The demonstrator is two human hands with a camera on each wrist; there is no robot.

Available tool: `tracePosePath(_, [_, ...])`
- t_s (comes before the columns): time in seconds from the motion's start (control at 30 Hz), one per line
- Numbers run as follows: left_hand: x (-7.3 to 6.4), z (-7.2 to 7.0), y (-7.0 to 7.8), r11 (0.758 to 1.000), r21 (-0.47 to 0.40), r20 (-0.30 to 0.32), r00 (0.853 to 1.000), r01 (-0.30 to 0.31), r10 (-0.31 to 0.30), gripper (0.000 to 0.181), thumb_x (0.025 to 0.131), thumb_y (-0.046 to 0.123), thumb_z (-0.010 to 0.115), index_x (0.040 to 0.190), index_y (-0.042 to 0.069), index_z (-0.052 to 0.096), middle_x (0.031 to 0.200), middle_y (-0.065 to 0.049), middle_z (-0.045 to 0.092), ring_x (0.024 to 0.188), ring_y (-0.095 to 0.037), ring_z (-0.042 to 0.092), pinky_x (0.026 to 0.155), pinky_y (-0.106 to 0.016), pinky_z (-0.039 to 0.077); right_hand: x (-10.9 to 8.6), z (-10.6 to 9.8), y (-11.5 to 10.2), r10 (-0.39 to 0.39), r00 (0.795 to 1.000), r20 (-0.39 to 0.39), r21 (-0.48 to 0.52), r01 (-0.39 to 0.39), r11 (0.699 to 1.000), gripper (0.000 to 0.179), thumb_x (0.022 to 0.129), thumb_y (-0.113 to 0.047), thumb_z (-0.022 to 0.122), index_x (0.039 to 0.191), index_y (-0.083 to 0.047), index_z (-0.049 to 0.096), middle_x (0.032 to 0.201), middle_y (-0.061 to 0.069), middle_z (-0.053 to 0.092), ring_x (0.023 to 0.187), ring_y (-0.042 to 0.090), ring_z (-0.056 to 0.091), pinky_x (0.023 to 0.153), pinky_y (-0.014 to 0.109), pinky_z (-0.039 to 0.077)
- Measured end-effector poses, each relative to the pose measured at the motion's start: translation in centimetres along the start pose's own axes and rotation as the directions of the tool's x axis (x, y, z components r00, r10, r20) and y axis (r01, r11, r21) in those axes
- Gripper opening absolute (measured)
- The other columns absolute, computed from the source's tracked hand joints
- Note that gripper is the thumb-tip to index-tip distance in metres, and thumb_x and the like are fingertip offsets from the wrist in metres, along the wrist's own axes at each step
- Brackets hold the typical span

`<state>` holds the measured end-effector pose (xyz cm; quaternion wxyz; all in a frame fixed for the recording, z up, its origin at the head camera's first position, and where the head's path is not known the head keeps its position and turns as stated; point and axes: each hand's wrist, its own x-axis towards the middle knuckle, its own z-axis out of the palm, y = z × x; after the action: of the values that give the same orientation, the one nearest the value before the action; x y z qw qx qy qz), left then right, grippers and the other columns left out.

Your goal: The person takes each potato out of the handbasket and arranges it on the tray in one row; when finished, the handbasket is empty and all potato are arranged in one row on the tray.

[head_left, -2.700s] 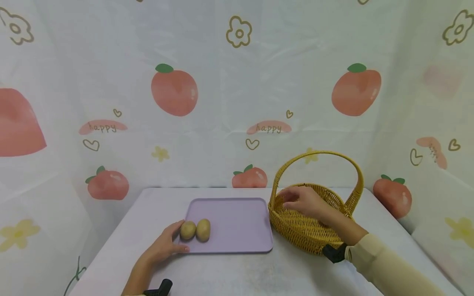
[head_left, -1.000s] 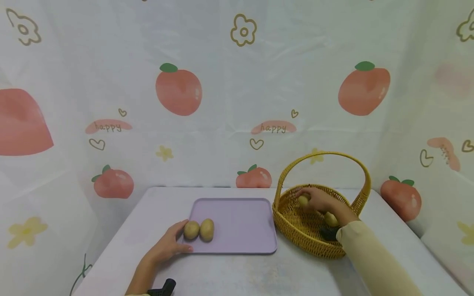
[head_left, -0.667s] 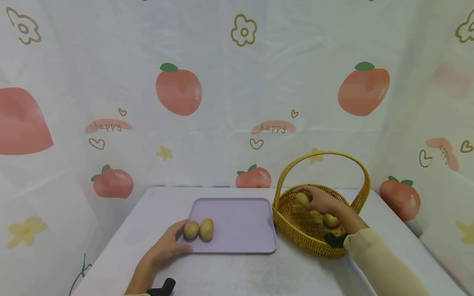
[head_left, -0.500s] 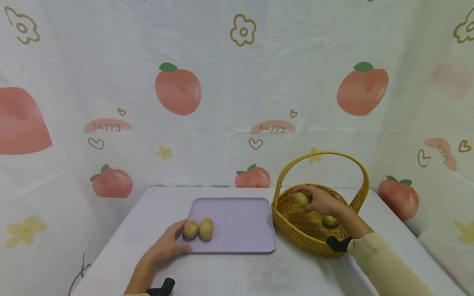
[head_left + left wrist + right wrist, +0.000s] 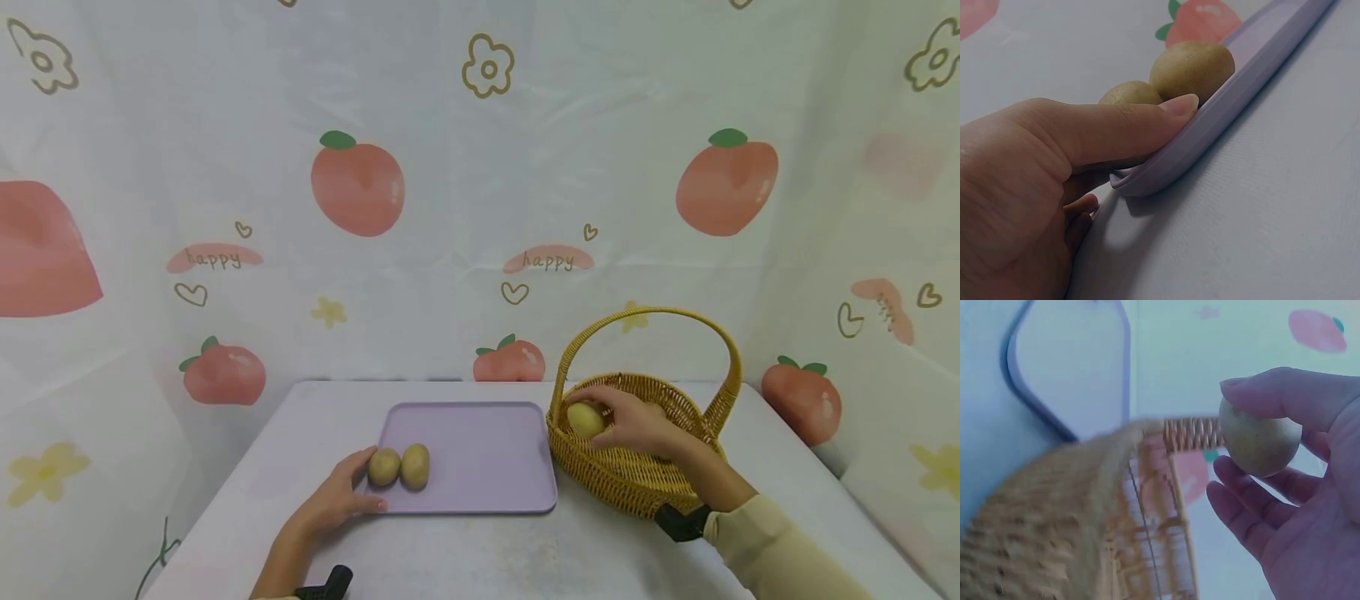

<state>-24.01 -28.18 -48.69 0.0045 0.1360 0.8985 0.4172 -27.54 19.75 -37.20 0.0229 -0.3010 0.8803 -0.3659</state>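
Observation:
My right hand (image 5: 633,423) pinches a potato (image 5: 585,420) between thumb and fingers, over the left side of the woven basket (image 5: 600,479). In the right wrist view the held potato (image 5: 1260,444) is apart from the basket's blurred rim. My left hand (image 5: 337,493) grips the lilac tray (image 5: 487,458) at its near left corner; the thumb lies along the rim in the left wrist view, with the other fingers partly hidden. Two potatoes, a rounder one (image 5: 384,467) and a longer one (image 5: 415,467), sit side by side on the tray beside that hand.
The basket's tall arched handle (image 5: 648,310) rises above the right hand. The basket's right interior is mostly hidden by the right hand and forearm. Both stand on a white table (image 5: 450,550), with a fruit-printed curtain (image 5: 435,317) behind.
My right hand came over the basket with nothing visible in it, took hold of a potato inside, and has moved it leftward toward the basket's left rim. The left hand stays at the tray.

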Motion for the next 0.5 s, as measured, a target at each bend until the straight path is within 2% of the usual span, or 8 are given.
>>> tracePosePath(0.13, [0.0,0.1,0.0,1.0,-0.013,0.0,1.0,0.0,0.0,0.096,0.071,0.021,0.086,0.144,-0.011,0.032,0.146,-0.036,0.03,0.136,-0.054,0.023,0.111,-0.064,0.017,0.4,1.1,-1.1,-0.044,0.999,0.016,0.066,0.043,0.997,0.062,0.075,-0.005,0.078,0.132,-0.012,0.056,0.123,0.008,0.056,0.095,0.025,0.056,0.072,0.034,0.053])
tracePosePath(0.27, [0.0,0.1,0.0,1.0,-0.01,-0.003,1.0,0.007,-0.007,0.097,0.07,0.021,0.086,0.144,-0.011,0.033,0.146,-0.037,0.03,0.136,-0.054,0.022,0.111,-0.064,0.016,1.1,2.4,-1.9,-0.062,0.998,0.021,0.096,0.06,0.994,0.063,0.076,-0.008,0.078,0.134,-0.015,0.055,0.124,0.005,0.056,0.099,0.023,0.056,0.077,0.033,0.052])
tracePosePath(0.5, [0.0,0.1,-0.1,1.0,-0.016,0.0,1.0,0.017,-0.017,0.098,0.07,0.021,0.086,0.145,-0.011,0.032,0.147,-0.037,0.029,0.137,-0.055,0.021,0.111,-0.064,0.014,3.1,5.4,-2.5,-0.117,0.992,0.042,0.155,0.109,0.982,0.063,0.077,-0.008,0.078,0.135,-0.012,0.055,0.123,0.006,0.058,0.098,0.023,0.057,0.079,0.034,0.053])
